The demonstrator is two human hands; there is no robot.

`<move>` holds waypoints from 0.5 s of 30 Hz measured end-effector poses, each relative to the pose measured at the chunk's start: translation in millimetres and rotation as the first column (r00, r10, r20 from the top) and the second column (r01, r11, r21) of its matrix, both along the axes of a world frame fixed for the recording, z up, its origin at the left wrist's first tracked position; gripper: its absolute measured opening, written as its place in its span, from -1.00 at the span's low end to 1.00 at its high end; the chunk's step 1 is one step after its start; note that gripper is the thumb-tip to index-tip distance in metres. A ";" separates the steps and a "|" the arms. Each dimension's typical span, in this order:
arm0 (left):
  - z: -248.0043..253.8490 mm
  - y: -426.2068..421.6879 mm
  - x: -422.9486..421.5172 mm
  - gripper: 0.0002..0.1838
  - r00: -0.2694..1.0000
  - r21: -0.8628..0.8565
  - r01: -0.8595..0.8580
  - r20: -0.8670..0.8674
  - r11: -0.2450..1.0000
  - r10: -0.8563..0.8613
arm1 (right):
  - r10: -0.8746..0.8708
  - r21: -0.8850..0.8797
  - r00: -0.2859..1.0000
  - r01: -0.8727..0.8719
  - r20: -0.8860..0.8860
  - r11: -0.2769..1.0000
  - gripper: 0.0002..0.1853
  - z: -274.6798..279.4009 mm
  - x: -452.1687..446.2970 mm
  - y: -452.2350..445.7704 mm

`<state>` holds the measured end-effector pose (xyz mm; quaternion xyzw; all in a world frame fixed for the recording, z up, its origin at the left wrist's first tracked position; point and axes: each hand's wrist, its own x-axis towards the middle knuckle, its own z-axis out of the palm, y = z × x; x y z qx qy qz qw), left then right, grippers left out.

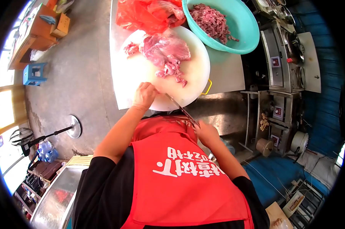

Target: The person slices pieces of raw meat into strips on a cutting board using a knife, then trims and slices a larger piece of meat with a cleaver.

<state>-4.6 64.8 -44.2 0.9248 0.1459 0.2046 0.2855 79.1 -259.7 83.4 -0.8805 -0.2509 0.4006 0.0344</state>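
On a round white cutting board (142, 72), a large piece of raw pink meat (166, 49) lies toward the far side, with ragged strips trailing toward me. My left hand (145, 95) rests on the board's near left edge, fingers curled and pressed together. Whatever is under those fingertips is too small and hidden to name. My right hand (206, 133) is closed around the handle of a knife (183, 110). Its blade slants across the near rim of the board, and the tip points toward my left fingers.
A turquoise basin (241, 30) with cut meat (210, 23) stands beyond the board at right. Next to it lies a red plastic bag (136, 15). A yellow handle (207, 87) sticks out from the board. A blue stool (34, 74) and a fan (74, 126) stand on the floor at left.
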 end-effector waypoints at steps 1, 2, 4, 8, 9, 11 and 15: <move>10.0 5.8 -0.6 -0.91 0.999 -0.061 -0.035 0.003 0.998 0.035 | -0.002 0.001 1.000 0.002 0.003 1.000 -0.62 2.2 -0.2 -9.6; 12.2 9.6 -1.3 -0.91 0.999 -0.061 -0.033 0.005 0.998 0.034 | -0.005 -0.008 1.000 0.005 0.004 1.000 -0.60 3.3 -0.3 -19.2; 19.4 16.2 1.1 -0.94 0.991 -0.126 -0.054 -0.129 0.990 0.038 | -0.015 -0.012 1.000 0.015 0.009 1.000 -0.58 2.1 8.3 -32.4; 40.0 -23.5 39.3 -0.95 0.995 -0.708 -0.092 -0.044 0.701 0.086 | -0.139 0.155 0.990 0.142 -0.031 0.978 -0.56 7.6 20.4 -31.6; 42.5 -29.6 48.3 -0.95 0.996 -0.703 -0.083 -0.044 0.706 0.073 | -0.215 0.191 0.976 0.205 0.034 0.960 -0.59 9.5 15.4 -27.5; 48.1 -37.7 64.7 -0.89 0.967 -0.506 0.006 -0.217 0.863 -0.134 | -0.367 0.318 0.925 0.321 0.096 0.892 -0.66 11.6 5.3 -22.6; 55.5 -37.1 59.2 -0.73 0.972 -0.268 0.099 -0.180 0.958 -0.151 | -0.452 0.336 0.882 0.389 0.132 0.857 -0.67 8.3 -10.5 -16.6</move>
